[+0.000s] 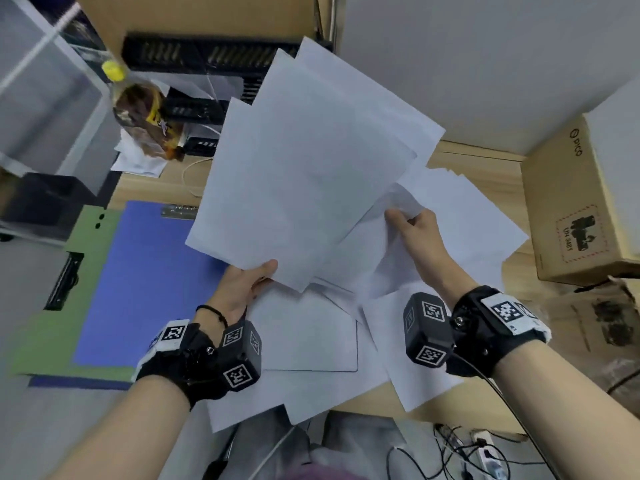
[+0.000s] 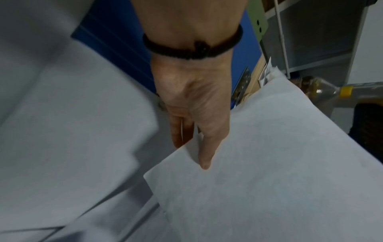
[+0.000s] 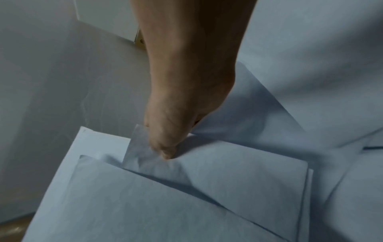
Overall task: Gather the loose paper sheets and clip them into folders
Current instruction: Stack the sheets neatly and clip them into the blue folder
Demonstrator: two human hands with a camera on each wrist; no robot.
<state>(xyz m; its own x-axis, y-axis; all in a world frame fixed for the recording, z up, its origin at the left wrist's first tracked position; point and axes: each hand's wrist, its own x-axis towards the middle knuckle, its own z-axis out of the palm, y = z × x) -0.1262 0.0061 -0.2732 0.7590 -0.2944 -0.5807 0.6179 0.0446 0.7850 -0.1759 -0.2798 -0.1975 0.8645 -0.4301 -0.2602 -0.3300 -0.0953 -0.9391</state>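
Above the desk, both hands lift loose sheets.
Left hand pinches a fanned stack; right hand pinches one sheet's corner, fingers hidden. Sheets cover part of the blue folder.

A plastic bottle with a yellow cap and brown contents stands at the far left of the wooden tabletop, beside a black slotted rack. A large cardboard box rises behind the rack. A thin white cable loops on the tabletop near the bottle. On the right sits a cardboard box printed "pico", its lower part marked with a dashed label. Below the tabletop's near edge, dark cables and a white power strip lie on the floor. A grey cabinet stands at the left
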